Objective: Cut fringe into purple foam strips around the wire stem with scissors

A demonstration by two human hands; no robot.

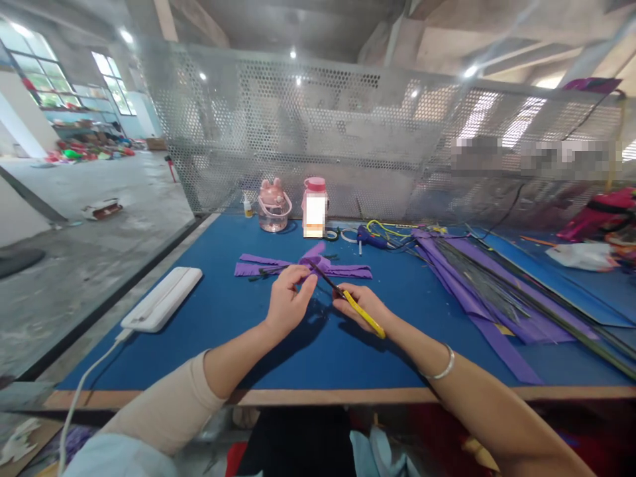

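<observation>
My right hand (360, 306) grips scissors (364, 314) with a yellow handle. Their dark, slim blades point up and left, with the tip in front of a purple crepe paper piece (322, 263). My left hand (291, 298) is closed at the near side of that piece, thumb and fingers curled together. What its fingertips pinch is small and partly hidden; it appears to be the purple paper. Behind the hands, purple paper strips (350, 271) with fringed ends lie across the blue table, with thin dark green bits among them.
A white power bank (163, 299) with a cable lies left. At the back stand a pink bear-eared jug (273, 211), a pink-lidded bottle (315, 185) and a blue glue gun (372, 237). Purple sheets (462, 285) and dark stems cover the right. A perforated metal screen (278, 119) rises behind.
</observation>
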